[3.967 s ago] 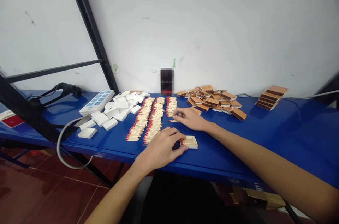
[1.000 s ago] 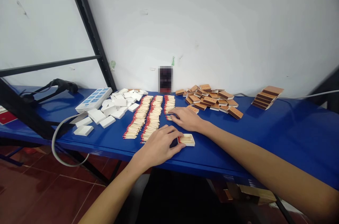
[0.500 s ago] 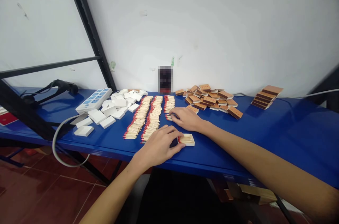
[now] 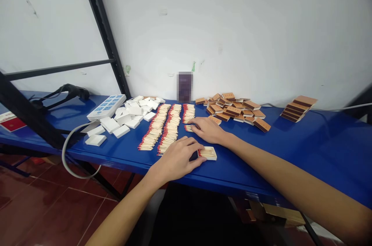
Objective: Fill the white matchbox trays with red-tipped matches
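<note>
My left hand (image 4: 178, 159) grips the left end of a white matchbox tray (image 4: 214, 153) between thumb and fingers. Red-headed matches (image 4: 205, 153) lie inside this tray. Just beyond it, my right hand (image 4: 209, 129) has its fingertips closed on a small bunch of matches (image 4: 188, 128) at the near end of a short match row (image 4: 188, 112); part of the bunch is hidden by the fingers. Two longer rows of matches, a left one (image 4: 154, 128) and a middle one (image 4: 170, 128), run front to back beside it.
White trays (image 4: 135, 111) are heaped to the left, by a power strip (image 4: 107, 107) with a looping cable (image 4: 64, 157). Brown matchbox sleeves (image 4: 232, 110) form a pile at right, with a leaning stack of sleeves (image 4: 298, 109) farther over. A black metal frame (image 4: 101, 29) rises at left.
The view has shifted slightly, moving the scene rightward. A small bunch of matches under my right fingertips now shows a gap from the short row. My left hand stays on the tray.
</note>
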The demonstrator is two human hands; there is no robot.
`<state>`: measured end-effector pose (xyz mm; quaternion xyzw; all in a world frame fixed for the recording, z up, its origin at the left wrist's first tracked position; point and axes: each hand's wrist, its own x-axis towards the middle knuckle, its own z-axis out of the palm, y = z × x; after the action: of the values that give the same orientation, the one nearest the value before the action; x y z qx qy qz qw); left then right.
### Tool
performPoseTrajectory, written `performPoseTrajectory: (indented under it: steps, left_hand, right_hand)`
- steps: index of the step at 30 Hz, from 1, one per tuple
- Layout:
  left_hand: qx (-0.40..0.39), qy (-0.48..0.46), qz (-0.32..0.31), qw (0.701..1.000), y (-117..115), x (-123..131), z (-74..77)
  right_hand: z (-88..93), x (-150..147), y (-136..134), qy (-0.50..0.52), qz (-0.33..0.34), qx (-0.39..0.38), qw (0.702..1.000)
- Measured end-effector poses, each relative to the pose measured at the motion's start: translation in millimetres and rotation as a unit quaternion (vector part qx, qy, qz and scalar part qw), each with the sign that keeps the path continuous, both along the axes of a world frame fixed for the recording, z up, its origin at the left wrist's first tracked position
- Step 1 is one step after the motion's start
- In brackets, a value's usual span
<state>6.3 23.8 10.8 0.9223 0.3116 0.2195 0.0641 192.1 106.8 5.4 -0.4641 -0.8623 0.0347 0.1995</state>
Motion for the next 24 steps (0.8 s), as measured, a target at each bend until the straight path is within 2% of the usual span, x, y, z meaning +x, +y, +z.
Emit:
performPoseTrajectory:
  steps: [24]
  left_hand:
    - [-0.001,0.003,-0.001,1.0,-0.8,0.1,1.7]
  right_hand:
    - [-2.5,1.7,2.4,0.015,-0.011,-0.012,1.0]
